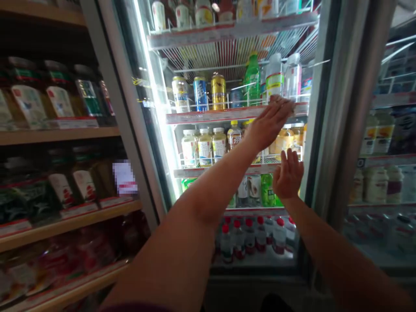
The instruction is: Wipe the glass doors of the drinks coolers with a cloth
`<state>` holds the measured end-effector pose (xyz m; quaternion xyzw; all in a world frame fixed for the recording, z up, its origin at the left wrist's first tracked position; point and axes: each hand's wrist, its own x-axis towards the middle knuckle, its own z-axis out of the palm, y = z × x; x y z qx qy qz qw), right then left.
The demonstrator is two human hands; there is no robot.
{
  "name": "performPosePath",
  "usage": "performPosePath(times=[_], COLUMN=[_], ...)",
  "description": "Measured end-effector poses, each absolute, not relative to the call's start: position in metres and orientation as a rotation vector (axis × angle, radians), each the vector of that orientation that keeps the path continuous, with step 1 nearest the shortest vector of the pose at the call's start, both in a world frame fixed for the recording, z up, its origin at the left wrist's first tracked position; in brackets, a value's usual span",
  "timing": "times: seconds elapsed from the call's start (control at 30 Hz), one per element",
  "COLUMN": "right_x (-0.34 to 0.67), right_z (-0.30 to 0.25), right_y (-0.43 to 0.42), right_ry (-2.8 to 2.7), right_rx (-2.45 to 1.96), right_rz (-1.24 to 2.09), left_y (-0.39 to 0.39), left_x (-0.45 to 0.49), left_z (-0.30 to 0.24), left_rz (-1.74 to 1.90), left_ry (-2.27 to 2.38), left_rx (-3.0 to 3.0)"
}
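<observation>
At my far left, around nine o'clock, are the wooden shelves (65,134) of jars and packets, dim and out of reach. Next comes the glass door (130,130), standing open. Inside the cooler, three cans (200,93) sit at ten o'clock from my left hand (269,123), with a green bottle (251,80) and a clear bottle (274,80) to their right. The clear bottle stands at twelve o'clock from my knuckles, just behind the rail (211,115) that fronts its shelf.

As I judge it, the risk is twofold. My left forearm crosses in front of the pale bottles (204,147) one shelf down, so a dropped elbow could knock them. A push from flat fingers over the rail could also tip the clear bottle back into its neighbours.

My left hand is spread flat, palm down, and grasps nothing. Its fingers (286,106) lie on the right end of the rail, right below the clear bottle. The arm rises long from seven o'clock, with the wrist slightly bent.

My right hand (287,177) is at five o'clock from the left, one shelf lower. It is also spread and empty, palm toward the cooler and fingers up. I cannot tell whether it touches the shelf front or hovers before it. Its arm comes up from five o'clock, nearly straight. The grey post (325,130) runs at its three o'clock.
</observation>
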<state>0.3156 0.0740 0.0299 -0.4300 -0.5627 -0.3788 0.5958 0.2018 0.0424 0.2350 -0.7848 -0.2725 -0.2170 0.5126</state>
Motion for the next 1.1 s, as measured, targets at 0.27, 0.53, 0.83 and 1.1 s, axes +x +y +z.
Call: performPosePath(times=[0.27, 0.53, 0.83, 1.1], right_x=[0.316, 0.328, 0.292, 0.281], right_z=[0.028, 0.059, 0.157, 0.144], right_y=[0.076, 0.061, 0.069, 0.061], right_ry=[-1.302, -1.339, -1.602, -1.474], right_rx=[-1.009, -0.875, -0.795, -0.887], right_rz=[-0.908, -0.937, -1.025, -0.980], left_y=[0.054, 0.037, 0.024, 0.011], left_x=[0.154, 0.085, 0.013, -0.035], left_z=[0.266, 0.249, 0.228, 0.190], left_rz=[-0.762, -0.721, -0.826, -0.807], left_ry=[-0.721, -0.770, -0.768, -0.780], left_rx=[-1.818, -1.801, -1.776, -1.743])
